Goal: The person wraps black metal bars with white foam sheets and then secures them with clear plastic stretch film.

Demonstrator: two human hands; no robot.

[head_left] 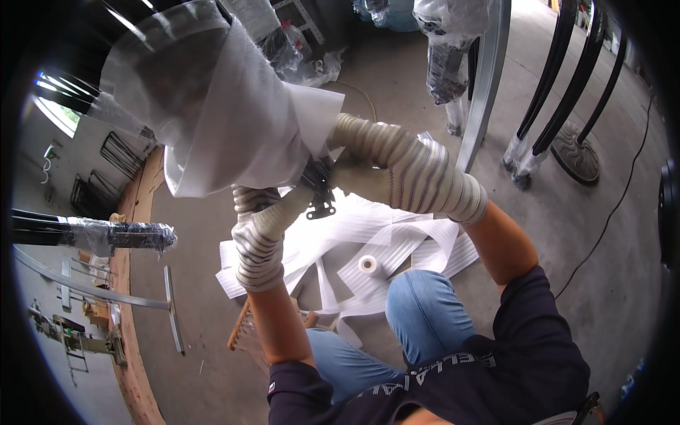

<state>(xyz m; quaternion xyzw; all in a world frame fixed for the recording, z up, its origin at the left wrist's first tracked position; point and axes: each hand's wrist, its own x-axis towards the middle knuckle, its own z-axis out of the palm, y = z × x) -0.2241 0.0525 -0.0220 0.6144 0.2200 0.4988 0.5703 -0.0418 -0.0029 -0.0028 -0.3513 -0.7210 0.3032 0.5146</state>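
A sheet of white packing foam [244, 113] is wrapped around a large piece in front of me. A black metal bracket end [321, 202] pokes out at its lower side. My left hand [258, 230], in a striped knit glove, is closed on the lower end of the wrapped piece, its fingertips partly hidden under the foam. My right hand [407, 170], gloved the same way, curls its fingers at the foam's right corner, next to the bracket. What the foam covers cannot be made out.
Loose foam sheets [368, 219] and a white roll [367, 265] lie on the floor by my knees, near a wooden stool [244, 329]. Plastic-wrapped metal posts [446, 67] stand ahead. Black tubes and a round base [575, 156] are right, near a floor cable [613, 209]. A wrapped bar [106, 234] juts in left.
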